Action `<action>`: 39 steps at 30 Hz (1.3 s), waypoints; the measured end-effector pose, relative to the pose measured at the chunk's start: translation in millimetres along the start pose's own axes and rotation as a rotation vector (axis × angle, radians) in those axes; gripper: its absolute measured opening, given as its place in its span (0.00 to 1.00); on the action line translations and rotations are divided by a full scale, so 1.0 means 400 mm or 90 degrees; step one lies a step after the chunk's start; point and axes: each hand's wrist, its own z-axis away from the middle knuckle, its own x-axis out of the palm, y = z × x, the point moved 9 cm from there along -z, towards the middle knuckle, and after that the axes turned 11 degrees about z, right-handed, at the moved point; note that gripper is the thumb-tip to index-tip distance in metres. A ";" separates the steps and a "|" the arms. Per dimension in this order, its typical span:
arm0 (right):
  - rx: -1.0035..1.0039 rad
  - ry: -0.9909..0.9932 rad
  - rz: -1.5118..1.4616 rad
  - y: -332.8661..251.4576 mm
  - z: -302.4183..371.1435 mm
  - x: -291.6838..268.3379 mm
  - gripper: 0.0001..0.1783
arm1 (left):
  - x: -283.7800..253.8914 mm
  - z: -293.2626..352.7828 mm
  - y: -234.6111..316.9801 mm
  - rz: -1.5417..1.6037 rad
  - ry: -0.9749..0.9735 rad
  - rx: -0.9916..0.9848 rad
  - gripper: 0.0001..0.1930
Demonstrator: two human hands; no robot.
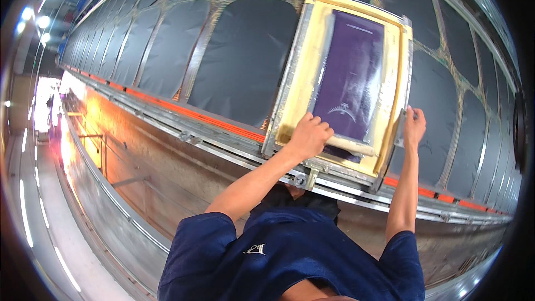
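A screen-printing frame (405, 67) with metal sides and yellow-taped borders lies in front of me on a long table. Its mesh window (351, 61) is glossy dark purple, with a small pale curved design low down. My left hand (310, 135) is closed around a cream-coloured squeegee (352, 145), which lies across the near end of the window. At the frame's right side my right hand (414, 126) has its fingers curled on a flat metal bracket (400, 128). Part of the squeegee is hidden under my left fingers.
Dark fabric panels (239, 61) cover the table on both sides of the frame, with streaky multicoloured strips between them. A metal rail (223, 153) with an orange strip (195, 116) runs along the near edge. A clamp fitting (301, 180) sits on that rail. Bright orange light glows at the left.
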 end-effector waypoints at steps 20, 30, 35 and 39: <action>0.046 -0.031 -0.217 -0.711 0.356 0.404 0.15 | -0.427 0.535 -0.546 -0.021 0.080 -0.006 0.26; 0.065 -0.035 -0.100 -0.711 0.374 0.448 0.16 | -0.424 0.474 -0.638 -0.043 0.100 0.073 0.28; 0.033 -0.185 0.181 -0.758 0.360 0.393 0.14 | -0.514 0.153 -0.800 -0.041 0.119 0.118 0.22; -0.111 -0.316 0.376 -0.862 0.231 0.387 0.19 | -0.545 -0.170 -0.978 -0.104 0.124 0.126 0.17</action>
